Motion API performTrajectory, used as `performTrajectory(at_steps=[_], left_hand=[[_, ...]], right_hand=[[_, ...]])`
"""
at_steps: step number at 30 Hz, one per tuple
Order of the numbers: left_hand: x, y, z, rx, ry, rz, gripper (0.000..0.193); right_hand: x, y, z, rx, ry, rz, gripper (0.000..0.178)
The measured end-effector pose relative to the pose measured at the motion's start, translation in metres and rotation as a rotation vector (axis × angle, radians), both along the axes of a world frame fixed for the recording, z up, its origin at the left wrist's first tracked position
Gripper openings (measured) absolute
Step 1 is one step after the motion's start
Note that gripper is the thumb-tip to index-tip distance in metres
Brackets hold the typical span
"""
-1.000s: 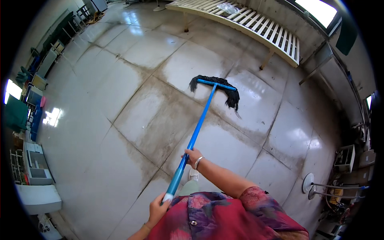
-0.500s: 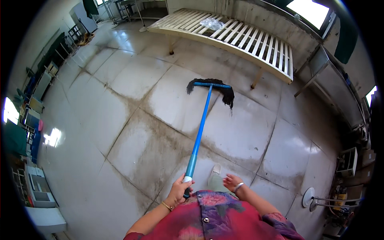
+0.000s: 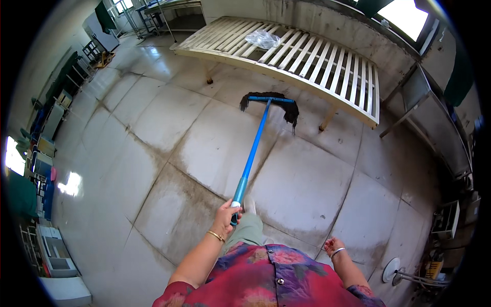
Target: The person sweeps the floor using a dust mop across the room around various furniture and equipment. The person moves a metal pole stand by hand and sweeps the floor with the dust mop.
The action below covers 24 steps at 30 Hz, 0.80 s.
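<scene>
My left hand point(image 3: 223, 217) is wrapped round the grip end of a mop with a blue pole point(image 3: 250, 162). The pole slants away from me to a blue crossbar point(image 3: 271, 99), from which a dark, wet-looking mop head point(image 3: 290, 111) spreads over the floor, close to the front of a slatted bed frame. My right hand point(image 3: 334, 245) hangs free at my right side, fingers loosely bent and nothing in them. A gold bangle is on my left wrist and a silver one on my right.
The slatted bed frame point(image 3: 307, 59) stands ahead on legs, with a clear plastic bag point(image 3: 263, 39) on top. Large pale floor tiles point(image 3: 302, 179) show brown dirt along their joints. A metal-framed table point(image 3: 417, 92) leans at the right wall; a round-based metal stand point(image 3: 392, 270) is at lower right.
I have stepped forward, and the bed frame looks nearer. The mop head has been pushed further ahead toward it. My right hand has swung outward to the right, away from my body.
</scene>
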<state>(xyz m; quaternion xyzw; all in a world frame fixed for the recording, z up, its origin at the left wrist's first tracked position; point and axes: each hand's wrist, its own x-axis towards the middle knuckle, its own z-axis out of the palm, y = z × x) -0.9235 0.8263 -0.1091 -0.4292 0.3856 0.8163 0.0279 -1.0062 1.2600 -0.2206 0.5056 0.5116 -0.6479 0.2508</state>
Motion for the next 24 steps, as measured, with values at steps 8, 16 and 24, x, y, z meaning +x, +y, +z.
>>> performTrajectory(at_steps=[8,16,24], left_hand=[[-0.192,-0.096,-0.031,0.005,-0.036,0.013,0.051],[-0.385,-0.191,-0.014,-0.046,0.017,-0.066,0.038],[-0.311,-0.240,-0.065,-0.016,0.049,-0.198,0.041]], right_hand=[[-0.043,-0.021,-0.003,-0.006,-0.133,0.076,0.015],[-0.114,-0.088,0.062,0.105,-0.039,-0.099,0.015],[-0.190,-0.164,0.098,0.072,-0.028,0.198,0.022]])
